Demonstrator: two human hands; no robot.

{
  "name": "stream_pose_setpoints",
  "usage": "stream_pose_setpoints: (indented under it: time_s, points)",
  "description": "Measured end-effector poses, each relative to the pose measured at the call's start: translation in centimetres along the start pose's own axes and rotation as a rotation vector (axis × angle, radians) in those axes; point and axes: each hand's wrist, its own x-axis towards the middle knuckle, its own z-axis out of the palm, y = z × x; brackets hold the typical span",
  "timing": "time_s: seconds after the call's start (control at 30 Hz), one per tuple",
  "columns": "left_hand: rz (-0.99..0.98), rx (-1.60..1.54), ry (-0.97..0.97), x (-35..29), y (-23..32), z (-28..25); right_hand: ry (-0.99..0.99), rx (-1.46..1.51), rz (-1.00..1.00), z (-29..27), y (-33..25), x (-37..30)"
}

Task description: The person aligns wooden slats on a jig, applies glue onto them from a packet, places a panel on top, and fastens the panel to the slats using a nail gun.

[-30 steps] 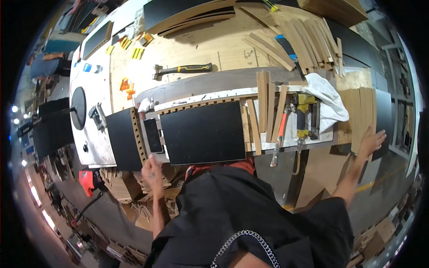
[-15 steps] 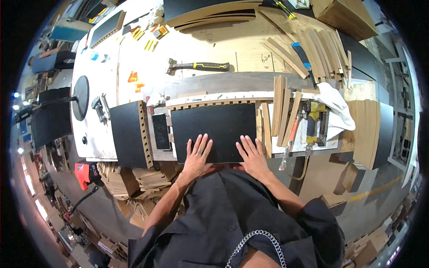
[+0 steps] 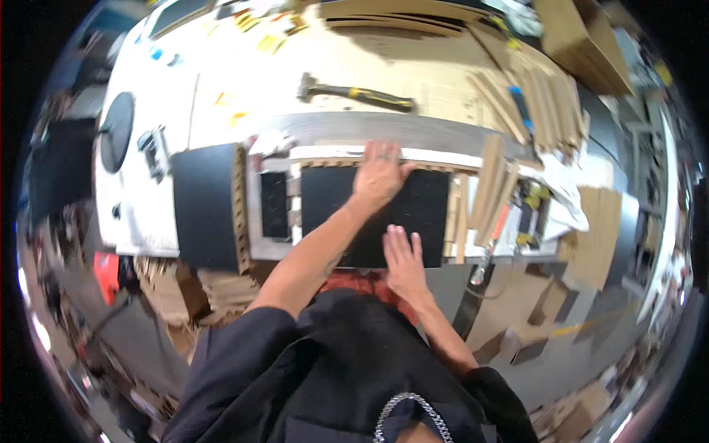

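A black rectangular panel [image 3: 329, 207] lies flat in front of me, with a notched wooden edge [image 3: 436, 168] along its far side. My left hand [image 3: 378, 177] reaches across it, palm down, its outstretched fingers over that notched edge. Nearer to me, my right hand [image 3: 404, 266] rests flat at the panel's front edge with the fingers extended. Neither hand grips anything. Left of the panel is a dark phone-like slab [image 3: 275, 205]. Beyond it stands another black panel [image 3: 207, 207] with a notched side. The picture is smeared by motion.
A hammer [image 3: 358, 95] lies across the far part of the table. Wooden strips [image 3: 489, 188], a yellow-and-black tool [image 3: 533, 210] and a white cloth [image 3: 565, 196] are on the right. A cardboard box [image 3: 583, 44] sits at the far right. A round black base [image 3: 117, 133] stands far left.
My left hand has moved forward and right, from the panel's near part to its far notched edge. My right hand has shifted slightly toward me. The whole view has swung a little.
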Motion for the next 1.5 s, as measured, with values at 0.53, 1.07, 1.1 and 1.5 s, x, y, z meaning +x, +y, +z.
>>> stream_pose_setpoints:
  time_s: [0.53,1.07,1.1,1.5]
  points:
    - [0.055,0.194,0.128,0.9,-1.3,0.3,0.413,0.151,1.184,-9.9,25.0,-1.1]
    - [-0.07,-0.401,0.233,-0.9,10.0,-4.7,0.928,1.091,0.7,-31.1,9.5,-10.4]
    - [-0.01,-0.835,0.084,-1.5,14.3,-7.7,1.0,1.311,0.721,-31.3,7.4,-10.5]
    - [0.508,-0.478,-0.351,-9.0,17.8,-21.1,1.291,2.007,0.279,-25.8,-0.1,-9.6]
